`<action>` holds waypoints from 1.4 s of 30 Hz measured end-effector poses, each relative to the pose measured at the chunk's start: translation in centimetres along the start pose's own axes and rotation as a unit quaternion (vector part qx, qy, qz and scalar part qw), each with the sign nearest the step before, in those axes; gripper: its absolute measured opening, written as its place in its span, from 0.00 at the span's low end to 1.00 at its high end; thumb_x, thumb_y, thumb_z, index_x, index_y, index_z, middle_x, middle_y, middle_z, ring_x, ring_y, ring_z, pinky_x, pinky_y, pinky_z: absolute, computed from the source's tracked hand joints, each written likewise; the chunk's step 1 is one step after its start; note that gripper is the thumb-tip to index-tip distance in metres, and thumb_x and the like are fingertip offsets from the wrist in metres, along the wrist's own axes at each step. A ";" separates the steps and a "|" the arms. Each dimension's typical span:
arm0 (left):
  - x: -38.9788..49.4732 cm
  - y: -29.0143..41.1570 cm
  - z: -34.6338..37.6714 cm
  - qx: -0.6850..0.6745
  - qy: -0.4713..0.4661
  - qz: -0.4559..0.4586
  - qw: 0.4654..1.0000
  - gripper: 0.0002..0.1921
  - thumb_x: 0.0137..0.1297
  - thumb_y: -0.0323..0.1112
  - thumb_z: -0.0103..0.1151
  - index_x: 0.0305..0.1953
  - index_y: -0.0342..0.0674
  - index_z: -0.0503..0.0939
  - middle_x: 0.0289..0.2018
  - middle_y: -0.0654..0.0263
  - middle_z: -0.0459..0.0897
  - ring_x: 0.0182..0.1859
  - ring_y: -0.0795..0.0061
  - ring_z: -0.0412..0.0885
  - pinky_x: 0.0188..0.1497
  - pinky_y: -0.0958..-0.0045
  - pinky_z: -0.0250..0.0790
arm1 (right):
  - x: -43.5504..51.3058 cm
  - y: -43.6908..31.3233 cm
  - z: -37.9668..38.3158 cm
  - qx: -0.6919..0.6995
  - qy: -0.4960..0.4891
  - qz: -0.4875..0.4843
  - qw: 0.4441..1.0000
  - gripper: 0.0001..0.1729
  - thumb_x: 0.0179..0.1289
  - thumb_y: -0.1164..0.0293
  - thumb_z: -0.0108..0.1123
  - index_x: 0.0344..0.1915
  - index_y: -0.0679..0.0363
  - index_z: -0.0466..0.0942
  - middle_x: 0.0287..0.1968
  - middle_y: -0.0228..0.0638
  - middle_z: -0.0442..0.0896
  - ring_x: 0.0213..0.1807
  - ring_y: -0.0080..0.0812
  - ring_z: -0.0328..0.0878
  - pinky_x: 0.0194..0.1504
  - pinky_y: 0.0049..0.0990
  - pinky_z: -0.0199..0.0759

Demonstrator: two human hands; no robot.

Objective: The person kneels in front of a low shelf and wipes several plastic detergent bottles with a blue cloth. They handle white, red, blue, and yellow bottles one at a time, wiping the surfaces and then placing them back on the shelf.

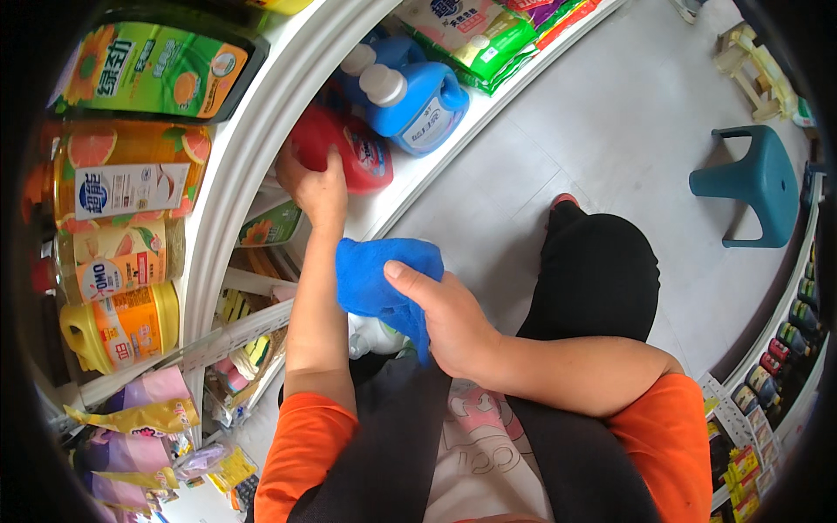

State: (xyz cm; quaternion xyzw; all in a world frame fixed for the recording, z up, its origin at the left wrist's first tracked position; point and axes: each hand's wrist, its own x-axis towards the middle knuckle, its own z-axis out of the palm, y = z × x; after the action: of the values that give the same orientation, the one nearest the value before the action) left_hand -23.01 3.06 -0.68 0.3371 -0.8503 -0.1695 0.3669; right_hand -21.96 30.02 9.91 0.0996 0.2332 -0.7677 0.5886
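Observation:
My left hand point(316, 186) reaches into a low white shelf and grips a red OMO detergent bottle point(353, 150), its thumb on the near side. The fingers' far ends are partly hidden by the bottle. In front of my chest, my right hand point(454, 320) clasps a folded blue cloth point(386, 278), thumb on top. Two blue detergent jugs with white caps stand just beyond the red bottle; the nearer jug point(425, 104) shows its label. Below the cloth, a white bottle point(376, 337) is partly covered.
Bagged detergent point(480, 39) lies farther along the low shelf point(409, 186). An upper shelf point(216, 176) at left holds several large bottles, including a yellow jug point(124, 327). A teal plastic stool point(758, 183) stands on the tiled floor point(588, 118). Stocked shelves point(771, 366) line the right side.

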 end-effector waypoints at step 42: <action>-6.8 -4.5 -11.8 -0.002 -0.344 -0.130 0.930 0.42 0.62 0.43 0.69 0.71 0.32 0.60 0.66 0.45 0.72 0.68 0.52 0.71 0.68 0.61 0.63 | 4.1 -3.1 -0.5 -0.051 0.060 -0.206 0.975 0.21 0.73 0.61 0.56 0.56 0.65 0.75 0.53 0.40 0.83 0.52 0.34 0.81 0.57 0.33 0.74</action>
State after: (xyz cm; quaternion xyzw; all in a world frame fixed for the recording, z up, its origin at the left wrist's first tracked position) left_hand -8.80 4.10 1.36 0.3650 -0.8727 -0.3231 0.0273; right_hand -26.12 27.38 8.50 0.0655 0.3224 -0.8523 0.4065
